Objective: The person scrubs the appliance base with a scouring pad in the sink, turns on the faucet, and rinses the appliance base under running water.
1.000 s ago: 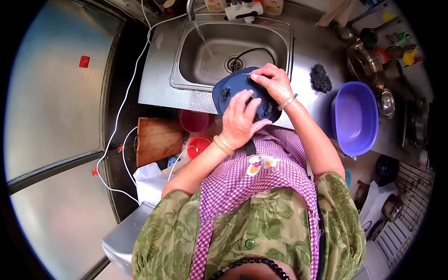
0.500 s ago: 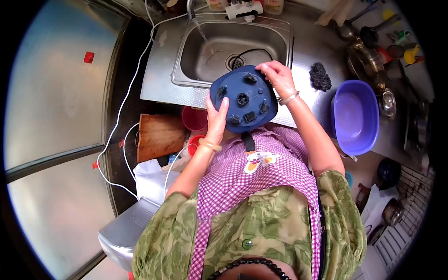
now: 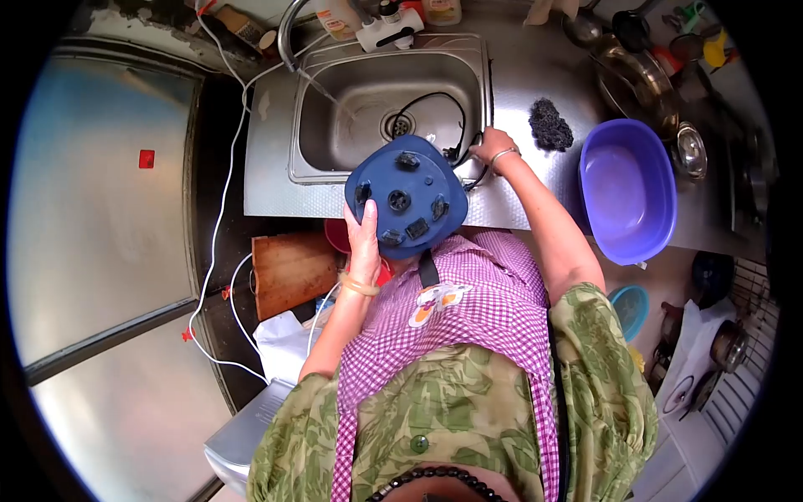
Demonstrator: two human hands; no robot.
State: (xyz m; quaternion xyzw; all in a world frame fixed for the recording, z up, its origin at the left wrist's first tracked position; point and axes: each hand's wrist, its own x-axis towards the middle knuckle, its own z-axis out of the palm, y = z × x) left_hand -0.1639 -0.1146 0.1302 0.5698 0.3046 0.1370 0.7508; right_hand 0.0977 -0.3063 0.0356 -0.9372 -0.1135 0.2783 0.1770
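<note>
My left hand (image 3: 364,247) grips the left edge of a blue, rounded-square appliance base (image 3: 418,201), its thumb on the underside. Several black foot pads and a round black centre show on that underside, turned up toward me. Past the base's right edge, my right hand (image 3: 497,147) is closed on a black power cord (image 3: 462,113), which loops into the sink. What the base belongs to underneath is hidden. Behind it lies the steel sink (image 3: 305,125), where water runs from the faucet (image 3: 285,42).
A black scouring pad (image 3: 550,125) and a purple basin (image 3: 629,180) are on the steel counter to the right. Metal lids and utensils stand beyond. A wooden board (image 3: 293,272) leans below the counter, and a white cable (image 3: 219,209) hangs at the left.
My right hand has left the base's upper edge and moved right and slightly down, taking hold of the cord. The cord now loops higher out of the sink. The view has shifted.
</note>
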